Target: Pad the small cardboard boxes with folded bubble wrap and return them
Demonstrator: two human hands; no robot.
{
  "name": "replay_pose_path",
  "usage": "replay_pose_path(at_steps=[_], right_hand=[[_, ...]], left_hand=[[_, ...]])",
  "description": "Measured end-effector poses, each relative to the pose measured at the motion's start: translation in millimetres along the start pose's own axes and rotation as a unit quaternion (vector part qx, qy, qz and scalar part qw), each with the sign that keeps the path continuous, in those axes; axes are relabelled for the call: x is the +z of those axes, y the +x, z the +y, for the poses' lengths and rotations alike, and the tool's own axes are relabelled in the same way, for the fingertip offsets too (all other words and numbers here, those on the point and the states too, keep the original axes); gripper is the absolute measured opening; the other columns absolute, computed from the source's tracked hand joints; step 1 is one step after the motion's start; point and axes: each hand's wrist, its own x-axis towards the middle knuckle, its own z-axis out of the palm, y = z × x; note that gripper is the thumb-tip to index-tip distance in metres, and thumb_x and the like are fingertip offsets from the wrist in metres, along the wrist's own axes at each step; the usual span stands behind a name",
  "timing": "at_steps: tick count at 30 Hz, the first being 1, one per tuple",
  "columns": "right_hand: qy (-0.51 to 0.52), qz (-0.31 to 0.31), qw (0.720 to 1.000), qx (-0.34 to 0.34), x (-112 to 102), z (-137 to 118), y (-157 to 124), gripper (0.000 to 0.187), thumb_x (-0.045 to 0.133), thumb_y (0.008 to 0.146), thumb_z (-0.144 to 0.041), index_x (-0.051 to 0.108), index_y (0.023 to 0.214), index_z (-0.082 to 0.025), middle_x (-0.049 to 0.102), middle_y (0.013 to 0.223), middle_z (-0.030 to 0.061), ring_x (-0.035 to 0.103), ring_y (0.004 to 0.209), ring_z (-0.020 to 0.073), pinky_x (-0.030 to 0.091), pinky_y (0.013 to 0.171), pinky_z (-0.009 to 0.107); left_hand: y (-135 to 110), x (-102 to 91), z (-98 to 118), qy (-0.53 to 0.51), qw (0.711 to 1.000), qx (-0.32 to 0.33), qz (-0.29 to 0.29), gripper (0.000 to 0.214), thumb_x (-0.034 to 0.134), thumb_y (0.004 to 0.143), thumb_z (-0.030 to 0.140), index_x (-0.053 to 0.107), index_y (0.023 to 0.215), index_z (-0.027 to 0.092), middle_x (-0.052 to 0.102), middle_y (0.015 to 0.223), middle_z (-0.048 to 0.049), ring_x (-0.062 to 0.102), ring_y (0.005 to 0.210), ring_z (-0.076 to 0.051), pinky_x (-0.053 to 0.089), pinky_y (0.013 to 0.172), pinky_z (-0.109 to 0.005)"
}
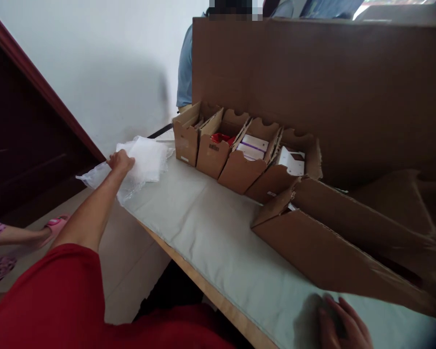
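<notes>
At the far left end of the table, my left hand is closed on a stack of clear and white plastic bags, which partly hang over the edge. My right hand is low over the near right part of the table, its fingers loosely bent and apart, with nothing visible in them. The large cardboard box stands just beyond that hand. Its inside is mostly hidden.
Cardboard bins line the table's back, holding red items, white and purple boxes and a white carton. A tall cardboard panel rises behind. A person in blue sits beyond it; another person's foot shows left.
</notes>
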Motion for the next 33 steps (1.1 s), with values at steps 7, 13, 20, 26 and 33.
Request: replay_pose_path(at_steps=[7,13,20,26,33], right_hand=[[0.01,0.006,0.999,-0.036,-2.0,-3.2,-3.7,0.054,0.047,0.083,-0.057,0.072,0.107,-0.016,0.06,0.145,0.0182,0.06,0.128,0.0419,0.046,0.11,0.059],[0.083,0.067,0.993,-0.056,-10.0,-42.0,-24.9,0.04,0.051,0.09,-0.049,0.073,0.107,-0.019,0.064,0.139,0.0183,0.06,0.128,0.0416,0.049,0.104,0.062],[0.483,-0.303,0.822,0.007,12.4,-126.1,-75.4,0.052,0.064,0.086,-0.067,0.074,0.114,-0.025,0.075,0.121,0.0127,0.07,0.112,0.0319,0.058,0.089,0.046],[0.601,-0.224,0.756,0.127,7.6,-112.8,-80.0,0.059,0.075,0.072,-0.074,0.077,0.1,-0.022,0.078,0.098,0.008,0.07,0.093,0.0266,0.056,0.09,0.041],[0.485,-0.154,0.859,0.061,-7.7,-105.0,-80.2,0.05,0.063,0.089,-0.066,0.078,0.103,-0.021,0.073,0.086,0.0038,0.063,0.079,0.0197,0.053,0.074,0.031]], left_hand=[[-17.0,-17.3,5.9,-0.067,0.994,0.047,0.068,0.011,0.059,0.09,0.022,0.065,0.087,0.014,0.068,0.121,-0.0102,0.045,0.14,-0.039,0.027,0.117,-0.068],[-94.9,-65.9,15.4,-0.356,0.93,0.091,-0.03,0.013,0.068,0.076,0.032,0.061,0.082,0.023,0.065,0.082,0.0024,0.066,0.087,-0.019,0.055,0.092,-0.038],[-282.1,-23.6,43.0,-0.477,0.724,0.023,-0.497,0.028,0.079,0.056,0.037,0.059,0.068,0.021,0.063,0.061,0.0021,0.056,0.054,-0.014,0.043,0.055,-0.026],[-381.0,34.7,59.0,-0.378,0.693,0.072,-0.61,0.034,0.076,0.074,0.049,0.063,0.084,0.019,0.066,0.071,0.0006,0.06,0.062,-0.013,0.047,0.062,-0.026],[-410.6,21.9,70.9,-0.342,0.761,0.345,-0.431,0.067,0.075,0.078,0.047,0.058,0.136,0.019,0.064,0.138,-0.0156,0.062,0.125,-0.031,0.049,0.107,-0.046]])
